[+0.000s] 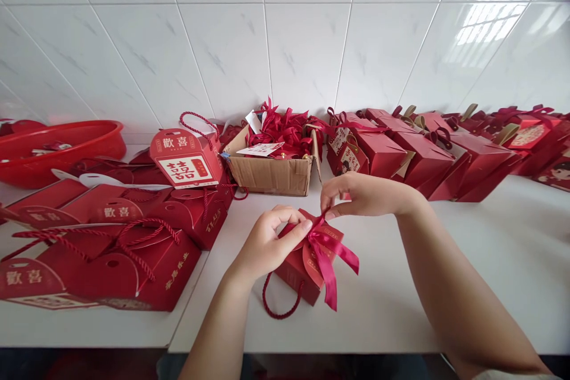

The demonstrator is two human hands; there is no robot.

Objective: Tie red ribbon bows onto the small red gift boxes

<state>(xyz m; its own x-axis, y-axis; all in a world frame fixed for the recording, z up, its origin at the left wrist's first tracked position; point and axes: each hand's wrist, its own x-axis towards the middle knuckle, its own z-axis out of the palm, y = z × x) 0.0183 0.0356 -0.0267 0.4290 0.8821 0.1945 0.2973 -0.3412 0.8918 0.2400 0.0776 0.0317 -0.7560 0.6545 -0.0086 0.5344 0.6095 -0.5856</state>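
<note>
Red satin ribbon (327, 252) sits as a bow on top of the small red gift box (294, 276), which stands on the white tabletop (401, 297) between both hands. The left hand (267, 243) has its fingers (296, 231) pinched on one loop; the right hand (363, 195) pinches the ribbon beside the knot. The box looks light, of thin card that dents easily. The ribbon seems soft and slippery, so a hold close to the knot is best, with the box steadied at its sides.
</note>
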